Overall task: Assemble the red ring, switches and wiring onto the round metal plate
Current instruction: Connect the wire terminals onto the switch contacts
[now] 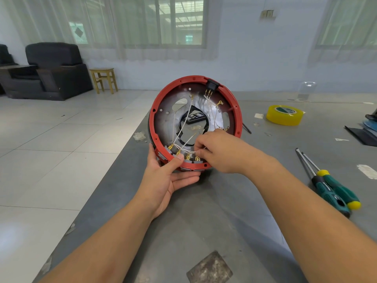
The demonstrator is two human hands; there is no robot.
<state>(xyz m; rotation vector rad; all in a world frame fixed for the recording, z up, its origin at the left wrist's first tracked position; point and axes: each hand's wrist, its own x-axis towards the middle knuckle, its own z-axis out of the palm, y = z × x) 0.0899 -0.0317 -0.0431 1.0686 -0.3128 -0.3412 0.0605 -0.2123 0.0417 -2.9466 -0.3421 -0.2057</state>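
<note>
The red ring (234,105) surrounds the round metal plate (167,121), and the assembly is tilted up on its lower edge above the grey table, open side toward me. A black switch (212,85) sits at the ring's top. Several grey switches with brass terminals (188,157) line the bottom rim, and white wires (186,119) run across the plate. My left hand (169,176) grips the ring's lower edge from below, thumb on the rim. My right hand (216,150) pinches a white wire end at the rightmost bottom terminals.
Two green-and-yellow screwdrivers (330,188) lie on the table (224,221) at the right. A yellow tape roll (284,115) sits at the back right, dark flat items (365,131) at the far right edge. The table's left edge drops to a tiled floor.
</note>
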